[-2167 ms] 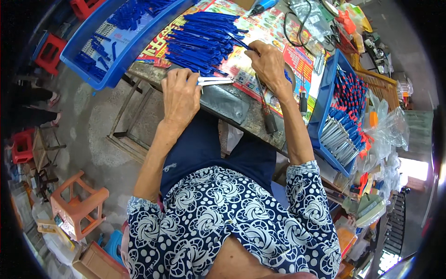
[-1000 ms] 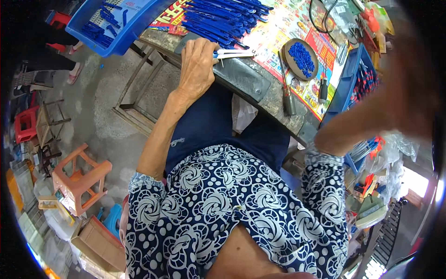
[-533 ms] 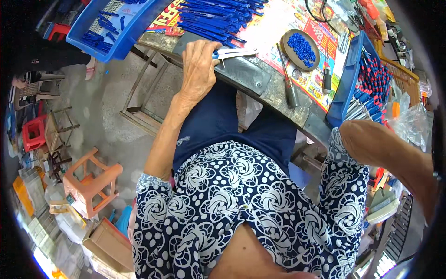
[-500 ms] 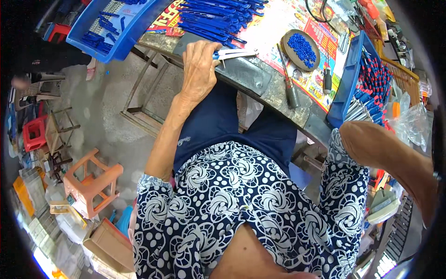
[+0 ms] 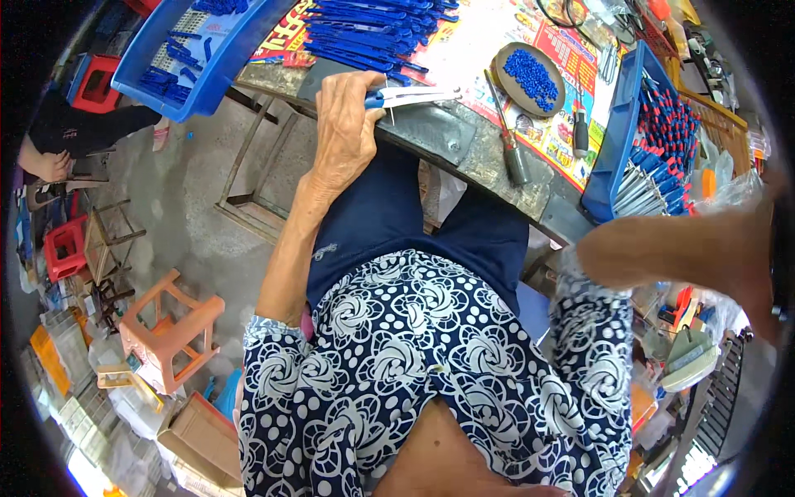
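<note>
My left hand (image 5: 344,124) is at the table's near edge, its fingers closed around the blue handle end of a small tool (image 5: 414,97). Two slim metal blades of the tool stick out to the right, with a thin pin-like piece crossing near the handle. Just beyond the fingers lies a stack of blue plastic handles (image 5: 364,33). My right forearm, blurred, stretches to the right rim of the view; the hand itself is out of sight there. Nearest to that arm stands a blue crate (image 5: 609,157) full of metal rods with blue and red ends.
On the table are a round dish (image 5: 499,62) of small blue pieces, a dark-handled screwdriver (image 5: 515,157) and another short black-handled tool (image 5: 581,132). A blue basket (image 5: 195,103) with blue parts is at far left. Stools (image 5: 170,331) stand left; another person's hand (image 5: 54,166) shows there.
The view has shifted slightly. My left hand still grips the tool, with the blades a little more apart from the pin. My right forearm has swung upward at the right edge.
</note>
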Action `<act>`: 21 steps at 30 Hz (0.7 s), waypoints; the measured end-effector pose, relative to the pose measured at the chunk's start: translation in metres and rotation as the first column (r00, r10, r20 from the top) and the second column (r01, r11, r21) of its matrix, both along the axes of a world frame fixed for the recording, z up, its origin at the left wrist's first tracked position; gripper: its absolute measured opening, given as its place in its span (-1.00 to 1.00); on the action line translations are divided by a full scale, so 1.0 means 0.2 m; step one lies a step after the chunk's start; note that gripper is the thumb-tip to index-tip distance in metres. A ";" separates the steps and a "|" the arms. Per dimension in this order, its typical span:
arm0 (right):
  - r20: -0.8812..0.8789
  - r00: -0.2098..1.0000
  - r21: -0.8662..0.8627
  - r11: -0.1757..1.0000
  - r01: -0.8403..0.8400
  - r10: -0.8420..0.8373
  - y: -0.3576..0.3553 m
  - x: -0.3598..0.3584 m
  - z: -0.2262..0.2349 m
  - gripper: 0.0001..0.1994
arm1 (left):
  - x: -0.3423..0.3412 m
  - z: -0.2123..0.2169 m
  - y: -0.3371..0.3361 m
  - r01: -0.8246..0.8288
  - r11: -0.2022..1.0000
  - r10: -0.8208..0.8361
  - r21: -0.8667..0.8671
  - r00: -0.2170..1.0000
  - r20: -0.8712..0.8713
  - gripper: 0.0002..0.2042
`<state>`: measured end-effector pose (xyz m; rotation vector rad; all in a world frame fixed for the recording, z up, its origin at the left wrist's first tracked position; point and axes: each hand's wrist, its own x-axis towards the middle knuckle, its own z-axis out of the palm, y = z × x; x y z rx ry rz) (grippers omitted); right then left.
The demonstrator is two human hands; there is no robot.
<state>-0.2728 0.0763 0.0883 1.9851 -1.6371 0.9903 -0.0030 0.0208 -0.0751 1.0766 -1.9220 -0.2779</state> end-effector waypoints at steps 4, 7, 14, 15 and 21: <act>0.379 0.770 0.121 0.797 -0.592 0.514 -0.24 0.25 -0.11 -0.73 | 0.04 0.08 0.04 0.079 0.992 -0.074 0.097 0.996 -0.055 -0.56; 0.578 0.782 0.437 0.721 -0.538 0.233 -0.21 0.31 -0.45 -0.78 | 0.04 0.10 0.05 0.176 0.977 -0.169 0.120 0.984 -0.064 -0.53; 0.660 0.714 0.653 0.292 -0.699 0.233 -0.19 0.28 -0.55 -0.78 | 0.03 0.15 0.03 0.392 0.900 -0.374 0.191 0.919 -0.124 -0.51; 0.709 0.689 0.658 0.211 -0.723 0.150 -0.18 0.27 -0.56 -0.78 | 0.03 0.15 0.03 0.439 0.872 -0.419 0.216 0.898 -0.134 -0.51; 0.943 0.213 0.285 0.296 -0.912 -0.255 -0.08 0.34 -0.67 -0.83 | 0.01 0.21 0.04 0.276 0.945 -0.214 0.175 0.927 -0.307 -0.48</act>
